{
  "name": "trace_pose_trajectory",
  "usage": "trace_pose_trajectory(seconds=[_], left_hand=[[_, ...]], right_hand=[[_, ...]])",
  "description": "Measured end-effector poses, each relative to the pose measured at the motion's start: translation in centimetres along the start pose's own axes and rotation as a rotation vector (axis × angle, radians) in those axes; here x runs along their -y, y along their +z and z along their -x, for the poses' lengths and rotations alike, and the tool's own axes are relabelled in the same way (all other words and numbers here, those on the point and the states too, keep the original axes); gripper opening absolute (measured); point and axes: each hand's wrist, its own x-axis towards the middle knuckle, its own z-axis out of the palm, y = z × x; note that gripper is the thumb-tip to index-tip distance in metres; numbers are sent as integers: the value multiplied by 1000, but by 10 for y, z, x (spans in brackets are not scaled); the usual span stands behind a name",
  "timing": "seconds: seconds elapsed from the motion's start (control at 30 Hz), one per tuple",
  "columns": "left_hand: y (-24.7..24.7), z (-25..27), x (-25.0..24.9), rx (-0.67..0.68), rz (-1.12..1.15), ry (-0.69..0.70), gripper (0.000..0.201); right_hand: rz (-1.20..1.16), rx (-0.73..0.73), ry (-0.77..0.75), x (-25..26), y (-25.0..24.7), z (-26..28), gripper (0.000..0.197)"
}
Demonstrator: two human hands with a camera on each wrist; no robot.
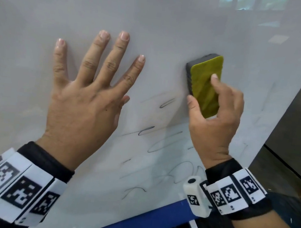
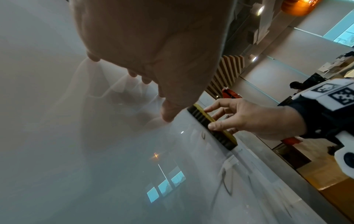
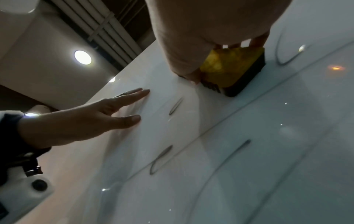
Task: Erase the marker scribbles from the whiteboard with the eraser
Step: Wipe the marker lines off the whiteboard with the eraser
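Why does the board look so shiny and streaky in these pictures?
Head view: the whiteboard mirrors a window at top right. Left wrist view: window panes and a lamp reflect in it, and the left hand looms blurred. Right wrist view: dim, with ceiling-light glints beside the eraser.

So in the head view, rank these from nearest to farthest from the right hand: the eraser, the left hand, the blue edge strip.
1. eraser: held in the right hand, pressed on the whiteboard.
2. blue edge strip: below the hand, at the board's bottom edge.
3. left hand: flat on the board, off to the left.

The last two are nearly too close to call.
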Motion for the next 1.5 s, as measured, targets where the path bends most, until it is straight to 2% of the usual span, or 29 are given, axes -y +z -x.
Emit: trace_pose_trajectory(seconds=[0.07,0.17,0.23,0.3,0.47,0.53,0.67,0.73,0.87,0.97,1.07,1.17,1.27,1.37,1.43,1.5], left_hand=[[4,8,3,0,-11,4,64],[8,15,7,-14,-12,10,60],[9,18,9,-24,-3,11,58],[10,20,11,-26,1,13,61],[12,26,16,-9,12,21,66],[12,27,16,-5,17,22,66],[12,31,15,5,41,10,64],[12,33,15,15,50,7,66],[18,42,16,14,59,-3,68],[24,53,18,12,52,-1,67],[27,60,20,-3,28,7,70],[29,66,23,4,21,20,74],[29,70,24,18,24,26,78],[32,76,23,10,35,12,76],[34,82,22,9,44,10,77],[36,88,22,23,47,8,79]], right_hand=[[-23,10,-3,17,12,17,52],[-6,143,-185,40,26,50,51],[3,186,-275,40,25,52,49],[22,150,-260,30,19,39,49],[-19,-34,-44,19,17,17,51],[-17,5,-46,28,24,36,52],[40,253,-275,39,29,88,51],[55,290,-332,32,24,83,50],[48,117,-146,14,15,54,48],[-1,106,-63,31,27,74,52],[-8,218,-181,55,45,115,53],[-1,271,-292,54,44,113,55],[37,242,-359,43,33,84,50],[47,183,-323,38,30,67,46],[41,165,-321,37,35,78,49],[64,217,-397,31,40,103,52]])
